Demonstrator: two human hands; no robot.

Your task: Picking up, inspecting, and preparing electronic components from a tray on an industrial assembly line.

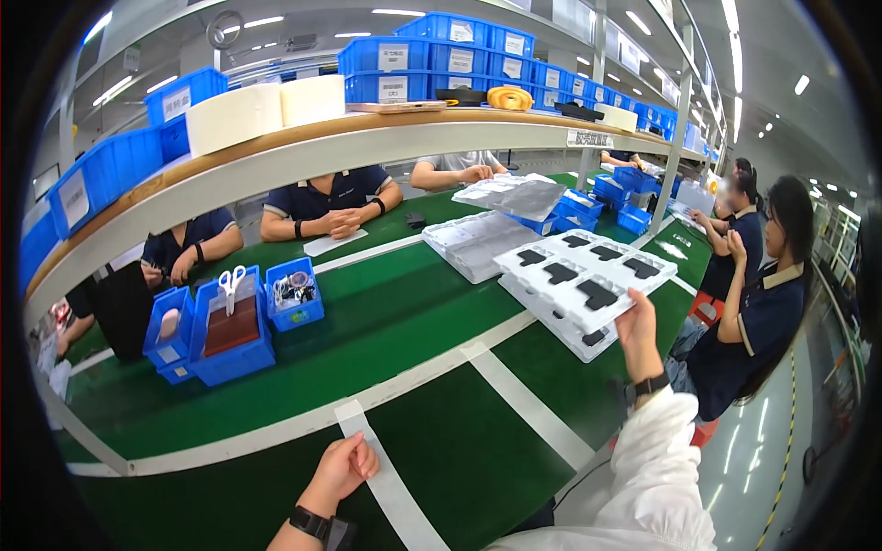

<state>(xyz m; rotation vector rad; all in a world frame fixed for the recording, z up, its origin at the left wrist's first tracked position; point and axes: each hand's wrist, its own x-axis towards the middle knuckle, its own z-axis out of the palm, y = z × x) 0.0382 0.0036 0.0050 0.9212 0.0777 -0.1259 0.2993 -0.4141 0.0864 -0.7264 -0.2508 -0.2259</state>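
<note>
Because the right hand (pixel 636 329) alone grips the white tray (pixel 589 267) by its right edge, we rate tipping as the main risk. Tray sits at the right end of the green table (pixel 395 308), above a lower tray (pixel 549 317); we can't tell how much weight rests on that one. Black parts (pixel 602 294) lie in its pockets; a sharp tilt could slide them out. Left hand (pixel 347 468) is well apart, fingers curled in, over a pale strip (pixel 400 491); we see nothing in it, and it gives no support. Neighbouring stack (pixel 473 243) is close behind: a careless swing might knock it. Seated co-worker (pixel 761 303) to the right, so a wide pull that way could bump an arm.
</note>
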